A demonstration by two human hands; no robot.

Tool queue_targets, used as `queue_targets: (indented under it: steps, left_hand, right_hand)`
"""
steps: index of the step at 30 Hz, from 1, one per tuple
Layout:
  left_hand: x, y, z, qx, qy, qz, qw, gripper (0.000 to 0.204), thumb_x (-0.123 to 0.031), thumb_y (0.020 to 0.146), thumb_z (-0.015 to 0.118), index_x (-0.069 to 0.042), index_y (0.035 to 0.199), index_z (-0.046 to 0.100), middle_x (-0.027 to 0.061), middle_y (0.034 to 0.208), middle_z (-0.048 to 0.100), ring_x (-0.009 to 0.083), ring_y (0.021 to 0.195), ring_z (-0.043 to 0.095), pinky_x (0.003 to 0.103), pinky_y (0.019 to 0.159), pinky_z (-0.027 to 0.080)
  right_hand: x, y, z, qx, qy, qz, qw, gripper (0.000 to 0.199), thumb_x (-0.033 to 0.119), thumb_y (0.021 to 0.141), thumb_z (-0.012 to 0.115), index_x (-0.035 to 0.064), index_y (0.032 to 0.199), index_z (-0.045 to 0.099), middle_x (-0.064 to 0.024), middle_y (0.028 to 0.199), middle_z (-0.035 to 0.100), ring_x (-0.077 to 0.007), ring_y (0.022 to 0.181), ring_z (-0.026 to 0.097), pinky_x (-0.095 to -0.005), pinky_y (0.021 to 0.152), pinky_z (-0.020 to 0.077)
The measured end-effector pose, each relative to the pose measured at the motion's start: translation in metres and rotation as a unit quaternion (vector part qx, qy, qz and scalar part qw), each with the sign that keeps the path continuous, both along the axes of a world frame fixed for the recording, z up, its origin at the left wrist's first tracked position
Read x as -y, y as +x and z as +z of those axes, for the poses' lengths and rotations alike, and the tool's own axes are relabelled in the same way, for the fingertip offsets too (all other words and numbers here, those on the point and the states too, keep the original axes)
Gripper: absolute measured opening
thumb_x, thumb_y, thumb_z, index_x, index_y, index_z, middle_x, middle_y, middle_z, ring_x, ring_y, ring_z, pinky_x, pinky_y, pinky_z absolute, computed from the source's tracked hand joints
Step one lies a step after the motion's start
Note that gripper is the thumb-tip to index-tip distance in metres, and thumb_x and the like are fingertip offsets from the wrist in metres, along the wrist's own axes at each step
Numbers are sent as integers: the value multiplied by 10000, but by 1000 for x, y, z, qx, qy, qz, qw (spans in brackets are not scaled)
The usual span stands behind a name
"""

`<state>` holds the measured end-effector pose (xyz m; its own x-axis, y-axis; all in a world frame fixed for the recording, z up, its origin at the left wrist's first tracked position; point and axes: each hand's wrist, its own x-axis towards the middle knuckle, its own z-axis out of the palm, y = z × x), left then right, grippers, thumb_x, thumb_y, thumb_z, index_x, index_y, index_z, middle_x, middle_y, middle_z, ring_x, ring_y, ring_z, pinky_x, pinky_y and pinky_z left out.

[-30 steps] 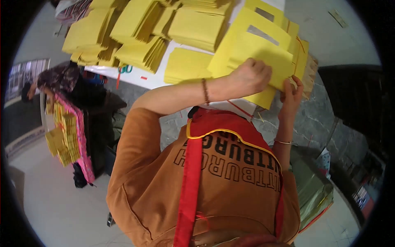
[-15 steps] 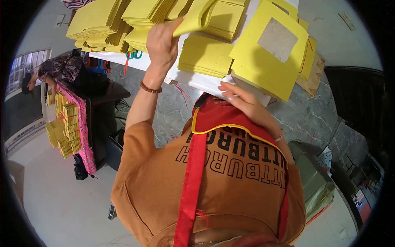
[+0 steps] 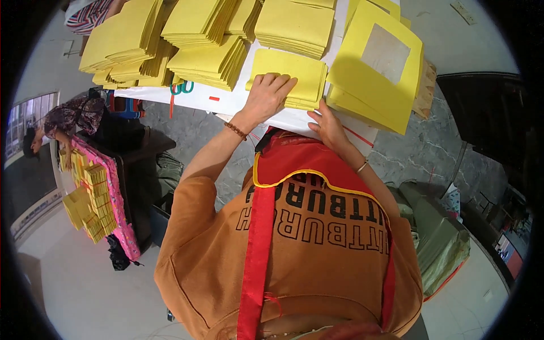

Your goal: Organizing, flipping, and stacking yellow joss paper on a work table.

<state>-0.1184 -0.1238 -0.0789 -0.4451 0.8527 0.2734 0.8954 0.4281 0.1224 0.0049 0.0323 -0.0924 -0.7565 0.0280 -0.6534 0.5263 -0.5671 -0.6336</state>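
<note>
My left hand (image 3: 269, 95) lies on the front left part of a small pile of folded yellow paper sheets (image 3: 297, 71), fingers laid over the top sheet. It grips nothing that I can see. My right hand (image 3: 330, 129) is at the table's near edge, by the pile's right front corner, with fingers apart and the index fingertip at the corner. Right beside it, larger yellow sheets (image 3: 362, 107) are stacked, the top one with a pale rectangular window (image 3: 386, 52).
More folded yellow piles (image 3: 209, 59) cover the white table's left and back. Green-handled scissors (image 3: 181, 87) lie at its edge. At far left, a person (image 3: 76, 116) bends over a pink-covered table (image 3: 116, 192) with yellow bundles. A green-wrapped bundle (image 3: 433, 232) stands at right.
My left hand has come down and right from the back piles, and the folded sheet it held is out of it. My right hand has moved up to the small pile's corner.
</note>
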Motion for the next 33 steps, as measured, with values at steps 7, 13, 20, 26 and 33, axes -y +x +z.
queue_targets:
  steps: [7, 13, 20, 26, 33]
  left_hand:
    - [18, -10, -1, -6, -45, -40, 998, 601, -327, 747, 600, -10, 1225, 420, 102, 1199, 452, 248, 1037, 428, 360, 845, 346]
    - [20, -35, -6, -38, -65, -79, 994, 648, -327, 723, 622, -6, 1239, 397, 99, 1218, 433, 242, 1056, 418, 370, 861, 344]
    - [20, -46, -5, -24, -56, -115, 992, 646, -325, 735, 616, -16, 1255, 388, 109, 1234, 435, 252, 1075, 417, 380, 878, 338]
    - [18, -43, -14, 33, 7, -98, 995, 491, -234, 781, 582, -65, 1225, 457, 70, 1281, 432, 293, 1173, 362, 442, 939, 285]
    - [11, -39, -10, 46, 29, -100, 994, 440, -216, 794, 578, -52, 1192, 492, 95, 1239, 473, 300, 1139, 402, 412, 907, 321]
  right_hand:
    - [26, -21, -4, -34, 166, 21, 985, 661, 520, 890, 352, 79, 1362, 209, -116, 1337, 281, -261, 1178, 355, -411, 915, 356]
    - [46, -41, -10, -42, 271, -21, 962, 614, 431, 866, 420, 0, 1279, 278, -199, 1275, 295, -336, 1197, 254, -451, 999, 241]
    - [53, -43, -24, -22, 336, -29, 941, 732, 372, 820, 516, -66, 1312, 198, -270, 1333, 232, -382, 1256, 200, -420, 1043, 174]
    - [62, -44, -12, -172, 395, -22, 902, 804, 274, 794, 578, -32, 1361, 98, -230, 1420, 80, -307, 1331, 61, -348, 1071, 82]
    - [45, -31, 4, -158, 371, 30, 915, 986, 388, 759, 608, -75, 1351, -30, -280, 1413, 4, -350, 1332, 5, -372, 1076, 71]
